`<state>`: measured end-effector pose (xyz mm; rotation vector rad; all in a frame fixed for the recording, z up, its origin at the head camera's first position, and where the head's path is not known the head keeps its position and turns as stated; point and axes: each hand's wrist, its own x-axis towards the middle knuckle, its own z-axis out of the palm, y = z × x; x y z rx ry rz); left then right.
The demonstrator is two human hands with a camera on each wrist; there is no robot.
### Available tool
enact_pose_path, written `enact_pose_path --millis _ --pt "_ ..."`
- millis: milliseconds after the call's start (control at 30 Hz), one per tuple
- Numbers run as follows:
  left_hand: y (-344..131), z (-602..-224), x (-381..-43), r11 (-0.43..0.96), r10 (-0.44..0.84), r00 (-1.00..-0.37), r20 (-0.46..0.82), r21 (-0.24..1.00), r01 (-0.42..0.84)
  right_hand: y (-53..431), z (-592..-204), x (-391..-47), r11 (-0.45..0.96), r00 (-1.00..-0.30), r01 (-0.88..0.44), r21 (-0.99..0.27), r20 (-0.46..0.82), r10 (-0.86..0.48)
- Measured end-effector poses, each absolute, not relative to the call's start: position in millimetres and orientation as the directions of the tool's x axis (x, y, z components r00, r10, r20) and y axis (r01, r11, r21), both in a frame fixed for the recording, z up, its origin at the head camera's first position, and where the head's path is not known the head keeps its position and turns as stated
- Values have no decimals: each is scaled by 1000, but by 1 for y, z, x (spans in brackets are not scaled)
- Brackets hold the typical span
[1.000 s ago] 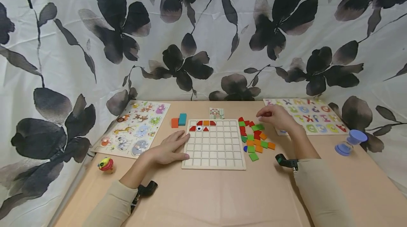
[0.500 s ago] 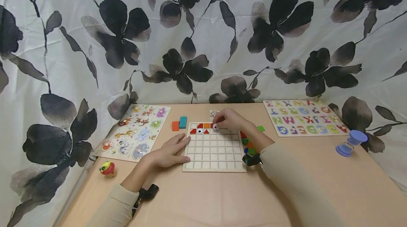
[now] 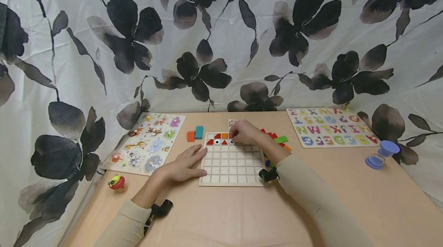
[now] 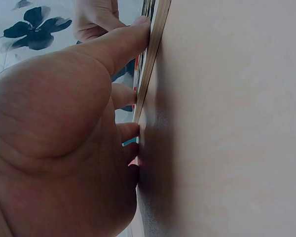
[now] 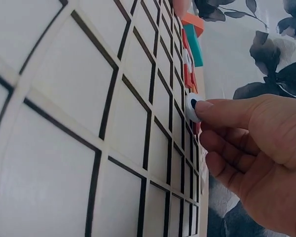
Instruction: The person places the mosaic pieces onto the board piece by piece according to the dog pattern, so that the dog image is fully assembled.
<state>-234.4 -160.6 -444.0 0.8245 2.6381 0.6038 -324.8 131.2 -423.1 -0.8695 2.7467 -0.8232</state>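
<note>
My right hand (image 3: 246, 133) pinches a round white eye piece (image 5: 190, 106) with a dark dot, over the upper rows of the wooden grid board (image 3: 231, 170). The right wrist view shows the thumb on its face; whether it is seated in a cell I cannot tell. Along the board's left edge rests my left hand (image 3: 182, 165), fingers extended and thumb touching the rim. In the upper left cells lie red pieces (image 3: 210, 142), an orange square (image 3: 225, 136) and another eye piece (image 3: 217, 142). My right hand covers part of the top row.
Loose coloured pieces (image 3: 281, 139) lie right of the board, partly behind my right forearm. A small picture card (image 3: 232, 123) sits behind it. Also around are orange (image 3: 191, 136) and teal blocks (image 3: 199, 132), an animal board (image 3: 149, 139), a letter board (image 3: 332, 128), an hourglass-shaped object (image 3: 380, 154) and a toy (image 3: 117, 182).
My right hand has moved left from beside the loose pieces to the board, bringing the eye piece to the upper rows, then slightly lower. The left hand has stayed at the edge.
</note>
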Motion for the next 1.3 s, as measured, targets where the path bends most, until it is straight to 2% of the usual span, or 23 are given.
enact_pose_path --millis 267,400,600,767,933,1200,1300 --pt "-161 -443 -233 737 601 -785 -151 486 470 131 -427 -324 713 -832 -494 -498 32 -554" --pt "-162 -444 -231 741 602 -782 -160 478 472 137 -427 -320 679 -824 -507 -532 69 -562" --pt "-162 -446 -232 737 607 -781 -149 473 482 178 -409 -305 625 -857 -487 -610 197 -476" --pt "-163 -445 -234 741 606 -780 -155 466 484 224 -395 -294 634 -895 -435 -640 226 -386" --pt "-163 -445 -234 738 609 -779 -150 469 486 260 -395 -288 660 -939 -333 -674 176 -294" --pt "-162 -444 -234 737 604 -783 -148 477 479 282 -424 -297 662 -964 -126 -739 -67 -258" --pt "-162 -444 -235 733 608 -780 -146 480 481 282 -433 -298 650 -961 -73 -757 -120 -247"
